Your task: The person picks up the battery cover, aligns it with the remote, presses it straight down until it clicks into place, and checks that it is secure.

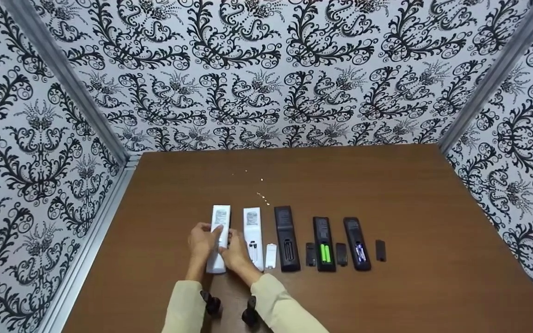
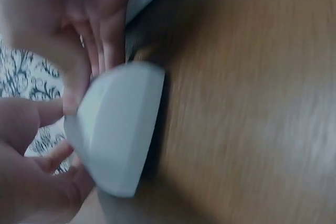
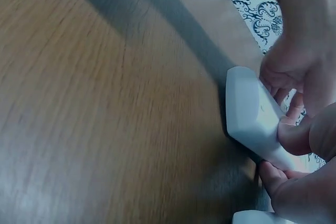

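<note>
Printed labels (image 1: 222, 216) on the white remotes (image 1: 223, 238) and black remotes (image 1: 287, 235) — all too small to read

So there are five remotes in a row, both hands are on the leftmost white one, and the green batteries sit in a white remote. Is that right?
Not quite: the head view shows the green batteries in a black remote, second from the right. The rest holds: five remotes in a row, with the left hand and right hand on the leftmost white remote.
</note>
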`<state>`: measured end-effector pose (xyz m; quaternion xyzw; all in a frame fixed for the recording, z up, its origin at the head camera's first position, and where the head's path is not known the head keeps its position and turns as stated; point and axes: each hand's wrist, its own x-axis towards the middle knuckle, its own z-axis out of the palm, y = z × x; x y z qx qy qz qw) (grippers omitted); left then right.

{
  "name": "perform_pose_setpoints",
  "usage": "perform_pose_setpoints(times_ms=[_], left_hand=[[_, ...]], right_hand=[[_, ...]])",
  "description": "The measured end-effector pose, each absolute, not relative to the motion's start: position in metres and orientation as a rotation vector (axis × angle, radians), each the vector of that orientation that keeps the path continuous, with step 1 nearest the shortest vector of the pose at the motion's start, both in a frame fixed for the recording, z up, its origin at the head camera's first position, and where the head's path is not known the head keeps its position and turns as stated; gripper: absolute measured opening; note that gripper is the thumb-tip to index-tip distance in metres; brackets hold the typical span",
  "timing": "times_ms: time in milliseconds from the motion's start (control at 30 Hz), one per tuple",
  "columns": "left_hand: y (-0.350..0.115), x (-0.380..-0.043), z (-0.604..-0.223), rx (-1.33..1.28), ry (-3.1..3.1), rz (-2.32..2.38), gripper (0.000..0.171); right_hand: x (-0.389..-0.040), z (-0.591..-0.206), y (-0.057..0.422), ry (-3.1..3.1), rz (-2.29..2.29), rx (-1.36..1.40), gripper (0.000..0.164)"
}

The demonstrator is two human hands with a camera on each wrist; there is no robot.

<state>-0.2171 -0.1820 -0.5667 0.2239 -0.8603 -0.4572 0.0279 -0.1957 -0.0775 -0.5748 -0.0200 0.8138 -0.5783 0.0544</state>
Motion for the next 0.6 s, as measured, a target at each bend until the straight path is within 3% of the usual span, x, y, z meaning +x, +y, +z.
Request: perform_pose_setpoints(times_ms=[600], left_hand=[[-0.1811,-0.2088,-0.572,0.7,-2.641,-1.325,0.039]], right_hand=[[-0.1893,-0.5767,-0.08,2.708,-1.602,-0.126,0.049]])
